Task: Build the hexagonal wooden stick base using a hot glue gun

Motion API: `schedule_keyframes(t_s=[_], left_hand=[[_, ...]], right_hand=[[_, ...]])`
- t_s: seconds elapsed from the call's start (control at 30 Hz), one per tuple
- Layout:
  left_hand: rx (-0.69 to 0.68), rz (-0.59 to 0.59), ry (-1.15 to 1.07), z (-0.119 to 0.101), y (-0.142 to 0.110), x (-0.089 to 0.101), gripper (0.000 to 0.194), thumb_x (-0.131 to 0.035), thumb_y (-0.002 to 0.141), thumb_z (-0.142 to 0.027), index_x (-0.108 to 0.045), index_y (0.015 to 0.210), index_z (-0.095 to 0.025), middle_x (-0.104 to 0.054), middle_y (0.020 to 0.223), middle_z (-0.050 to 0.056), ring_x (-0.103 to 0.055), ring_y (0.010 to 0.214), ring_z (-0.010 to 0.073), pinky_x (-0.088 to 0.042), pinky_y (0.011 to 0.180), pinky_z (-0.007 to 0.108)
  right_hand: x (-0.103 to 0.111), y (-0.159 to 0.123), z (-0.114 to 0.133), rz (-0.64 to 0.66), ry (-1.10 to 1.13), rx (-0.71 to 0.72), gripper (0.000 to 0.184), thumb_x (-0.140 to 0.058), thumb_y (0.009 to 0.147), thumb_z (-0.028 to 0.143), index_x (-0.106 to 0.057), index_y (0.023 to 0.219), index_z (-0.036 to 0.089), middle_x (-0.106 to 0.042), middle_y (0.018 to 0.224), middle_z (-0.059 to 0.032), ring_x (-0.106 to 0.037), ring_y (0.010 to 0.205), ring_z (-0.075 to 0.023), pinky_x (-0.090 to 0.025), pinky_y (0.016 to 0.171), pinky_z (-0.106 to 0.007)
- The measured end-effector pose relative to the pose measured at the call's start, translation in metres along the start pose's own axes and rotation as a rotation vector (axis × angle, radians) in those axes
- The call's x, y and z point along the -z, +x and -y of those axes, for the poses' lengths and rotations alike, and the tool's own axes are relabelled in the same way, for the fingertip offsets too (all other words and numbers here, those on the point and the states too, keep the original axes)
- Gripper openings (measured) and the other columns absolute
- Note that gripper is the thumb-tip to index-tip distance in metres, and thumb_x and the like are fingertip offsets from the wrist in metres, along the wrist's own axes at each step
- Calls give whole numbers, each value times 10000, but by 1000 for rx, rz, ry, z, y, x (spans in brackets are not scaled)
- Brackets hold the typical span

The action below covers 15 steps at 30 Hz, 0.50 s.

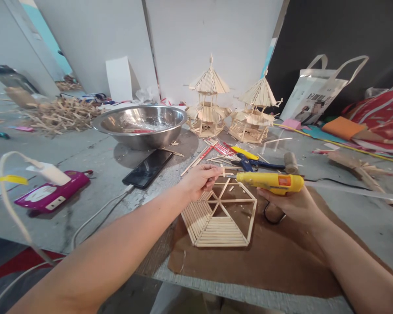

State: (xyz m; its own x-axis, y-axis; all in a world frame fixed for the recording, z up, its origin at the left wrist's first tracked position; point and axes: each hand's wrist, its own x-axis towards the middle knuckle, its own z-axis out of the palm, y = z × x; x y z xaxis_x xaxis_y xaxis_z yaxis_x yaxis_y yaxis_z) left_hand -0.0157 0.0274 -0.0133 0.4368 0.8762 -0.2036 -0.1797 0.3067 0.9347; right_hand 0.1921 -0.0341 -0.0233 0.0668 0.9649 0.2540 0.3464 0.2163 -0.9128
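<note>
My right hand (pixel 290 203) grips a yellow hot glue gun (pixel 268 181), its nozzle pointing left. My left hand (pixel 201 179) is closed in a pinch on a short wooden stick (pixel 223 171), right by the nozzle tip. Whether the nozzle touches the stick I cannot tell. Below both hands lies a many-sided frame of wooden sticks (pixel 221 233) with spokes meeting at its centre. Rows of slats fill its left and front sections, while its right sections show bare spokes. My left hand covers part of the frame's far left side.
Beneath the frame lies a brown sheet (pixel 265 270). Behind are a steel bowl (pixel 140 139), a phone (pixel 149 168), blue-handled pliers (pixel 247 162) and two stick pagodas (pixel 211 83). A purple power strip (pixel 52 192) with a cable sits left; a white bag (pixel 314 93) stands back right.
</note>
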Motion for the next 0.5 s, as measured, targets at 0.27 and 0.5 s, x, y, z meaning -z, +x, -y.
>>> schedule_keyframes(t_s=[0.27,0.5], left_hand=[[-11,18,31,1,0,0,176,-616,623,-250,-475,594,-149,-327,413,-74,-246,334,9,-77,349,197],[-7,40,49,0,-1,0,210,-603,633,-263,-445,559,-148,-352,428,-70,-247,342,9,-84,353,197]], right_hand=[[7,3,-15,78,-243,181,167,-613,614,309,-559,744,221,-602,734,-2,-566,672,-163,-481,615,-297],[7,4,-15,92,-301,185,180,-598,621,339,-563,749,217,-606,754,-9,-572,703,-179,-475,637,-297]])
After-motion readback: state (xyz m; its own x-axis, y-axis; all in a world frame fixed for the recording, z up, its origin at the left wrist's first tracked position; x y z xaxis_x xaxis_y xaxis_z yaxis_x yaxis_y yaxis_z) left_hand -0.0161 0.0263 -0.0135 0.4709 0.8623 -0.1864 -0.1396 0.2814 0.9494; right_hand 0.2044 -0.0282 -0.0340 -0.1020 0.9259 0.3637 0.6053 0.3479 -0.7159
